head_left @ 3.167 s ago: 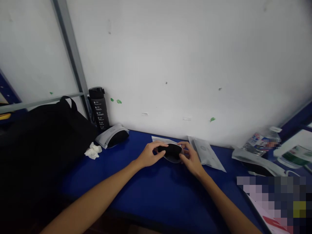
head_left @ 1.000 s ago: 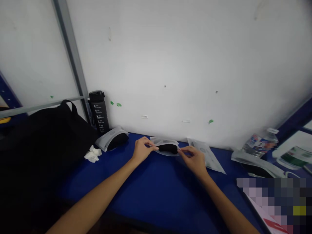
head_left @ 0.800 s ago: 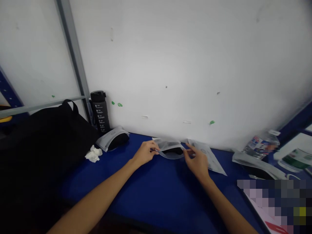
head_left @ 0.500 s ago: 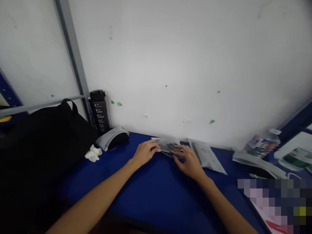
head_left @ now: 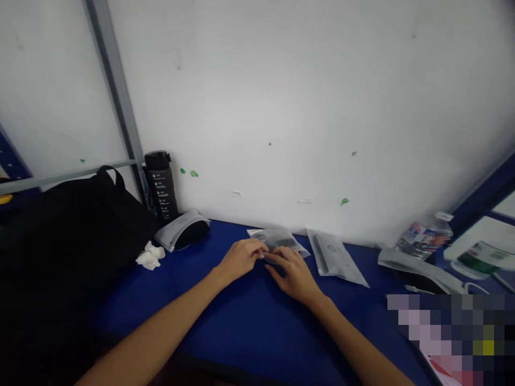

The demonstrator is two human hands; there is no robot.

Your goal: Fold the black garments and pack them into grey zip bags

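A translucent grey plastic pouch (head_left: 280,239) lies flat on the blue table (head_left: 193,311), with something dark inside, probably a black eye mask. My left hand (head_left: 241,259) pinches the pouch's near edge between thumb and fingers. My right hand (head_left: 292,274) presses beside it on the same edge, its fingertips almost meeting the left hand's. The hands hide the pouch's front part.
To the left are a sealed pouch with a black mask (head_left: 182,230), crumpled tissue (head_left: 150,256), a black bottle (head_left: 160,186) and a black bag (head_left: 68,252). To the right lie a flat grey pouch (head_left: 333,257), another mask pouch (head_left: 418,272) and a plastic bottle (head_left: 424,237).
The pouch has gone from held open around the dark item to lying flat on the table. My hands have come together at its near edge, and the dark item is now inside.
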